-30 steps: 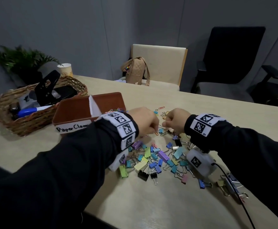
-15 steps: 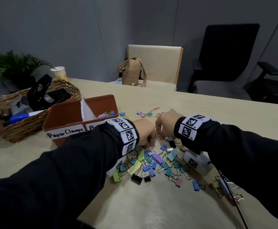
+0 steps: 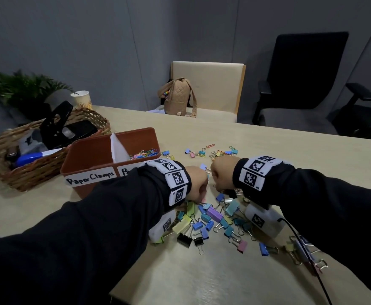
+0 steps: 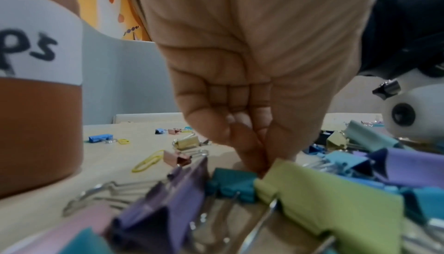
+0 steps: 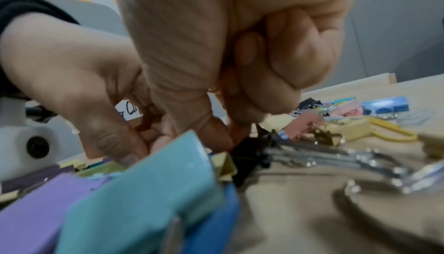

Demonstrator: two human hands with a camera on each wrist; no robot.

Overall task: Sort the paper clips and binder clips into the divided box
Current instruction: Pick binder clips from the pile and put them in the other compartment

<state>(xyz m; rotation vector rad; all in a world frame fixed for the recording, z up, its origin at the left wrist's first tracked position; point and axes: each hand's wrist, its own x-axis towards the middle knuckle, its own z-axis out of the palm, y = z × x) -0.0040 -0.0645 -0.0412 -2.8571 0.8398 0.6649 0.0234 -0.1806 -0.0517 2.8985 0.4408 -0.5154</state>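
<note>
A brown divided box (image 3: pixel 96 155) stands left of centre, with coloured paper clips (image 3: pixel 145 153) in its right compartment. A pile of coloured binder clips (image 3: pixel 213 219) lies on the table in front of me. My left hand (image 3: pixel 199 183) hovers at the pile's far edge with its fingers curled. Its fingertips (image 4: pixel 258 161) press together behind a green clip (image 4: pixel 324 201), which hides what they pinch. My right hand (image 3: pixel 221 175) is fisted beside it. The right thumb and fingers (image 5: pixel 216 136) pinch at a black binder clip (image 5: pixel 250 144).
A wicker basket (image 3: pixel 48 170) with a hole punch and a marker stands left of the box. More clips (image 3: pixel 204 151) lie scattered beyond my hands. A cable (image 3: pixel 305 256) runs over clips at the right. Chairs and a tan bag (image 3: pixel 178 95) stand behind the table.
Both hands have drawn back from the scattered paper clips to the far edge of the binder clip pile and dipped lower into it.
</note>
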